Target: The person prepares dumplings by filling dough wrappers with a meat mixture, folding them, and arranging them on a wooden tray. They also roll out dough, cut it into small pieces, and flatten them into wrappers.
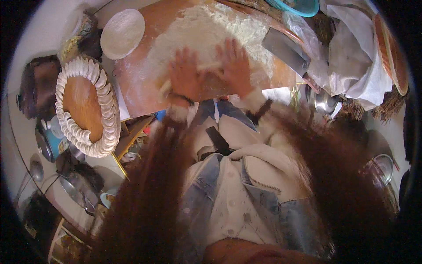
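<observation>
A wooden board [132,89] lies before me, its far part covered with white flour [254,29]. My left hand [185,76] rests flat, palm down, over the near part of the board with its fingers apart. Beside it my right hand [234,67] is spread the same way, slightly blurred. A pale strip of dough [210,66] spans the gap between the hands, partly hidden under them; whether it is wrapped on a rolling pin I cannot tell. Another piece of it [165,88] shows left of my left hand. A cleaver with a broad blade [285,51] lies at the board's right edge.
At left, a round wooden board [82,105] bears a ring of folded dumplings. A round pale, floury disc or plate [122,34] sits at the upper left. Plastic bags [349,49] and a turquoise basket [311,12] lie at the right. A metal pan [79,191] stands lower left.
</observation>
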Demonstrator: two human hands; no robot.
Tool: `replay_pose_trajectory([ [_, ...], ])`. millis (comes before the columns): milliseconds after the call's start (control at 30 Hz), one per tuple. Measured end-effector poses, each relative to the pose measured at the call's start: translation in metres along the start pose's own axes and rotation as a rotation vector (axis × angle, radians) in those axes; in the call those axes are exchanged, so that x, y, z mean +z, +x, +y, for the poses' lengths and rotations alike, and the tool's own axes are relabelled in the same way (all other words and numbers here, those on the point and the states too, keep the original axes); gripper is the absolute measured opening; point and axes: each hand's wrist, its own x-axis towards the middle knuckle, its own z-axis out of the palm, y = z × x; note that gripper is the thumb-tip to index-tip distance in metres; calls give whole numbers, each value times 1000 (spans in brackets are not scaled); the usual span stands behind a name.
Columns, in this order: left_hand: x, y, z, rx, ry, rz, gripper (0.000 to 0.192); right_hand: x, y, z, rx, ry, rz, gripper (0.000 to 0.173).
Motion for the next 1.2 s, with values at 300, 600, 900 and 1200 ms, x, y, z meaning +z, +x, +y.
replay_pose_trajectory([
  [300, -30, -54, -21, 144, -89, -227, 79, -44, -68, 6, -70, -33, -82, 83],
  [600, -29, -11, -49, 100, 13, -144, 81, -23, -4, 46, -170, -126, -145, 69],
  [900, -15, -28, -53, -62, 162, -138, 90, 10, 2, 62, -63, -166, -46, 70],
  [1200, -50, -33, 47, 139, -76, -281, 95, -28, -33, -11, -225, 57, -299, 66],
])
